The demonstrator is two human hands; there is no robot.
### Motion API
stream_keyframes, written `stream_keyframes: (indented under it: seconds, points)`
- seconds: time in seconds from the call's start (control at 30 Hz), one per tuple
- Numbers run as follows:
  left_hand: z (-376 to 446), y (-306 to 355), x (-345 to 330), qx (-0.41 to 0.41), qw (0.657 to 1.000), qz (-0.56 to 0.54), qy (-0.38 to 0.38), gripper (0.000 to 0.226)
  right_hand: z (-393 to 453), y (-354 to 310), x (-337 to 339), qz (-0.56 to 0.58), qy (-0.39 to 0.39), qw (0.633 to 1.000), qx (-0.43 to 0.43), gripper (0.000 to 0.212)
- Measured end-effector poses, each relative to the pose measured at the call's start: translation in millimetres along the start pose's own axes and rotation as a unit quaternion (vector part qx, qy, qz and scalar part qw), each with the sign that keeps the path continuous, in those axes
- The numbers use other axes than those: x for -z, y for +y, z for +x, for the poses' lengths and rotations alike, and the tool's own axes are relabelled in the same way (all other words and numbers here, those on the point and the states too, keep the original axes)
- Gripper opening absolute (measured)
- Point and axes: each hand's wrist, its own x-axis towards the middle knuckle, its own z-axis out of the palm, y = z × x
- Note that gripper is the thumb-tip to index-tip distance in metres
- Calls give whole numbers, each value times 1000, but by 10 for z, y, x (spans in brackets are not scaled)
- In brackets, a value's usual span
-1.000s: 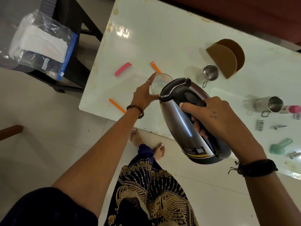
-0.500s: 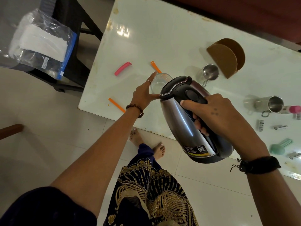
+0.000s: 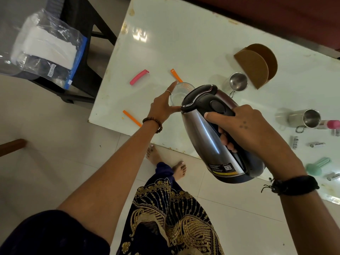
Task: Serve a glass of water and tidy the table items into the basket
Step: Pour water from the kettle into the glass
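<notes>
Head view, kettle (image 3: 207, 133) hiding glass (image 3: 179, 92) rim

Left hand (image 3: 161, 105) cupped, fingers spread; right hand (image 3: 244, 126) clenched, wrist tilted forward.

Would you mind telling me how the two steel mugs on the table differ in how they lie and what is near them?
The steel mug by the brown holder stands upright, its mouth facing up; the steel mug near the pink-capped bottle lies on its side, mouth facing sideways. The first sits close to the kettle; the second lies apart, near the table's right end. Both are shiny metal with wire handles, and neither hand touches them.
</notes>
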Motion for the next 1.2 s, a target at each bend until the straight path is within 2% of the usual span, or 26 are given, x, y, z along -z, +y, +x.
stream_keyframes:
  seconds: [1.2]
  points:
    - [-56,97,34,18,1000,6,-9,82,-2,-62,59,-9,-19,1000,-16,35]
